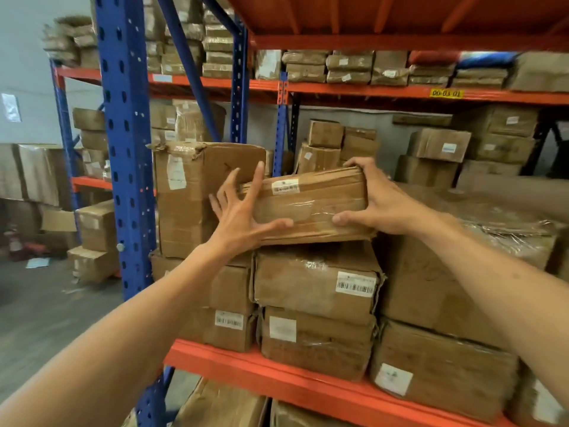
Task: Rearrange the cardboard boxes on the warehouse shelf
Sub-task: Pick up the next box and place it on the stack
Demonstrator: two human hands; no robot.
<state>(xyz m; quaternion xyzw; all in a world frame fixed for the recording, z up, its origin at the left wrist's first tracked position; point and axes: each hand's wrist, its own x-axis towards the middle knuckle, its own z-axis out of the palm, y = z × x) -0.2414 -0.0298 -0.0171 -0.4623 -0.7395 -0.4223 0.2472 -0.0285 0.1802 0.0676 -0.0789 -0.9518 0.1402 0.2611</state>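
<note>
A flat taped cardboard box (308, 204) with a white barcode label lies on top of a stack of boxes on the orange shelf (277, 374). My right hand (378, 198) grips its right end, fingers over the top and thumb on the front. My left hand (243, 211) is at its left end with fingers spread wide, thumb touching the front face. Under it sits a labelled box (314, 282), and a tall box (187, 198) stands to the left.
A blue upright post (126, 149) stands at the left of the bay. A large plastic-wrapped box (462, 272) fills the right side. More boxes (437, 143) are stacked behind, and the orange upper shelf (400, 41) hangs overhead. The aisle floor (37, 318) lies at left.
</note>
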